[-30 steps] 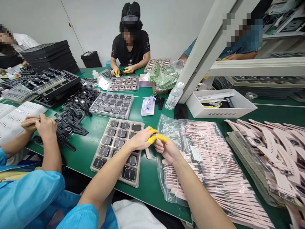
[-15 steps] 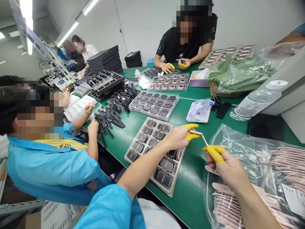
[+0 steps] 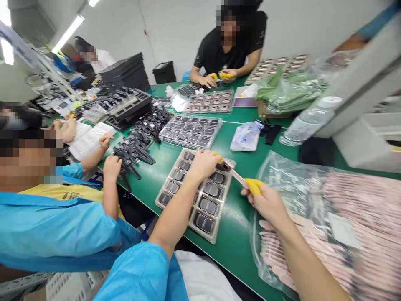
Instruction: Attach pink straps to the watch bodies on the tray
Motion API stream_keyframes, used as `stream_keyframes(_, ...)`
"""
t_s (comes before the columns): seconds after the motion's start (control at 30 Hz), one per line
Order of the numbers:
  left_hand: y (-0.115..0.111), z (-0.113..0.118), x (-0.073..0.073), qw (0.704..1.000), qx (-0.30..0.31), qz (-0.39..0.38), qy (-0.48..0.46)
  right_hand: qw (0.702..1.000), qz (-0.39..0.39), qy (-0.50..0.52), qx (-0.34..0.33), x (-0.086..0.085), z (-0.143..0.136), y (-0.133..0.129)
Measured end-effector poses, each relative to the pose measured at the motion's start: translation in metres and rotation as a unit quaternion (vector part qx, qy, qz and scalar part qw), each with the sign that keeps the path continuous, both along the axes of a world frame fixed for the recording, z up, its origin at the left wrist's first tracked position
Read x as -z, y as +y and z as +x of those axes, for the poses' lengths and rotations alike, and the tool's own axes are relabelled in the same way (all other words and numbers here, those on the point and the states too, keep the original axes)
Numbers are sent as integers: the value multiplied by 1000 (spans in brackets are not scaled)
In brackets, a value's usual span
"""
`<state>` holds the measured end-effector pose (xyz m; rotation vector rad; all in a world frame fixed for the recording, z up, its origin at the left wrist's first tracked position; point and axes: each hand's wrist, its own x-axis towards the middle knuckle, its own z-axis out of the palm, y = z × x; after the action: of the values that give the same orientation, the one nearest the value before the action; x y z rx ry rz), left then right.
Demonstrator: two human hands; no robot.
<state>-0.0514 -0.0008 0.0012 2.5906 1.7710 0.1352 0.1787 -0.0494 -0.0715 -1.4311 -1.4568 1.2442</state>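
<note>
My left hand [image 3: 204,164], with yellow finger covers, is closed on a smartwatch case [image 3: 224,166] above the right side of a clear tray [image 3: 215,238]. The tray holds rows of dark square watch faces [image 3: 204,222]. A pale pink watch strap [image 3: 238,178] runs from the case to my right hand [image 3: 266,198], whose yellow-covered fingers pinch the strap's other end. Whether the strap is fastened to the case I cannot make out. Under my right forearm lies a clear plastic bag [image 3: 275,167] with many pink straps [image 3: 354,196] in it.
A second tray of watch faces [image 3: 191,129] and a tray of pinkish cases [image 3: 209,102] stand farther back. Black watches [image 3: 138,146] lie piled by a co-worker in blue [image 3: 62,225] on the left. A bottle [image 3: 308,121] and green straps [image 3: 288,88] are at the back right.
Both hands have moved left, and the case has turned so that its round back shows. More of the strap is visible between my hands. The whole view has shifted slightly.
</note>
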Motion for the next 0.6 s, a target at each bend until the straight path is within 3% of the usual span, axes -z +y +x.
stream_keyframes(0.13, 8, -2, 5, 999, -5, 19, -30, 996, -14, 90, 3, -5, -7, 1)
stream_keyframes(0.33, 18, -9, 17, 997, -43, 41, -46, 992, -38, 119, 6, -5, -7, 2)
stream_keyframes(0.6, 18, -14, 13, 993, -99, 54, -46, 987, -58, 144, 34, -2, -5, 5)
